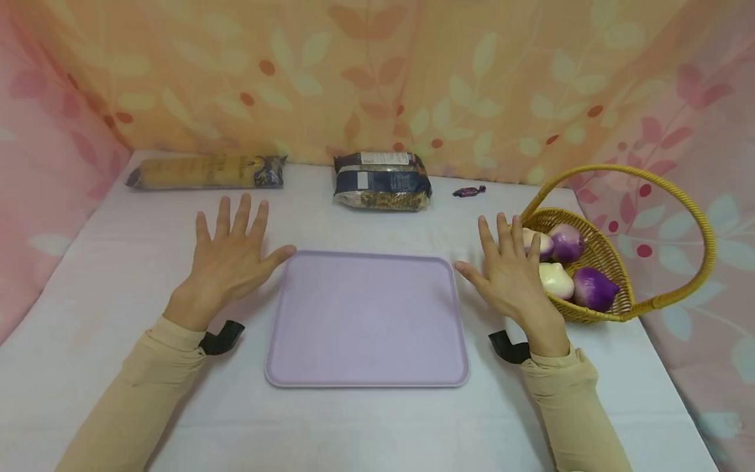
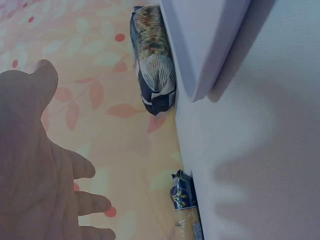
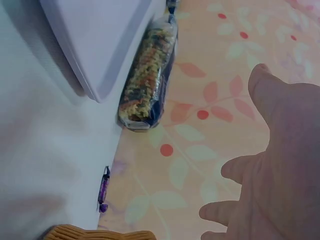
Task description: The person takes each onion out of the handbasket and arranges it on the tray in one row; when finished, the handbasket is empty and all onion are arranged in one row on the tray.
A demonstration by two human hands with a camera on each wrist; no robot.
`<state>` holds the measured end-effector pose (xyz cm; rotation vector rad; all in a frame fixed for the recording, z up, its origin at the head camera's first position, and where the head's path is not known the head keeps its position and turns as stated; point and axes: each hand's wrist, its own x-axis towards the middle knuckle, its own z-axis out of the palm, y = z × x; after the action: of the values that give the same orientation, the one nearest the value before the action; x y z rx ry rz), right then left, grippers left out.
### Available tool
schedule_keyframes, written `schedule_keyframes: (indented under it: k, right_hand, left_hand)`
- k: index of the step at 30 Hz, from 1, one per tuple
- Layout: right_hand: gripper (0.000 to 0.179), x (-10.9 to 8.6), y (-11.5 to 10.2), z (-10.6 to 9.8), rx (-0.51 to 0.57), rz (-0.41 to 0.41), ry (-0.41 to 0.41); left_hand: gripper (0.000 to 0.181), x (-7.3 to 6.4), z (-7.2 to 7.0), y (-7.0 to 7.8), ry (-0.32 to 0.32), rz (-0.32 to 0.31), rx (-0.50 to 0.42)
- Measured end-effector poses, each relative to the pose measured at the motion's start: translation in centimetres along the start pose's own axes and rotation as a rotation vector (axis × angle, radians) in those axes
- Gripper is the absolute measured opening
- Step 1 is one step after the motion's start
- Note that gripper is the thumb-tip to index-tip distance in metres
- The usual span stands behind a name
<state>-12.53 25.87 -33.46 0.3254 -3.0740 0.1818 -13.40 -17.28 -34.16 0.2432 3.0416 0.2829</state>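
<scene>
My left hand (image 1: 227,265) is spread with straight fingers over the table, just left of a pale purple tray (image 1: 368,321). It holds nothing, and the left wrist view shows its bare palm (image 2: 35,170). On the tray's other side my right hand (image 1: 512,275) is held out the same way, fingers apart and nothing in it. Its fingertips overlap the near left rim of a yellow wicker basket (image 1: 613,265) in the head view. Inside the basket lie several purple and white onion-like vegetables, one of them a deep purple one (image 1: 594,288).
Along the back edge lie a long pack of spaghetti (image 1: 206,172), a dark-blue and clear bag of pasta (image 1: 382,181) and a small purple wrapped candy (image 1: 469,191). The basket's tall handle (image 1: 702,223) arches out to the right. Floral curtains (image 1: 377,78) surround the white table.
</scene>
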Motion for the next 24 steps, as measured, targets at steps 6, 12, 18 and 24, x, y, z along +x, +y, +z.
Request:
schedule_keyframes:
  k: [6, 12, 18, 24]
  right_hand:
    - [0.088, -0.3, 0.5, -0.9, 0.021, 0.044, 0.001]
    - [0.079, -0.2, 1.5, -1.4, 0.018, 0.096, 0.075]
    - [0.050, -0.5, 3.4, -2.0, 0.006, 0.260, 0.135]
    - [0.058, -0.4, 5.7, -1.9, 0.023, 0.371, 0.025]
  left_hand:
    - [0.099, 0.0, -0.2, 0.2, -0.025, -0.009, 0.000]
    - [0.050, 0.1, -0.3, 0.0, -0.130, 0.044, -0.062]
    - [0.032, 0.5, 0.4, -0.6, -0.284, 0.101, -0.247]
    - [0.030, 1.0, 1.3, -0.9, -0.358, 0.178, -0.362]
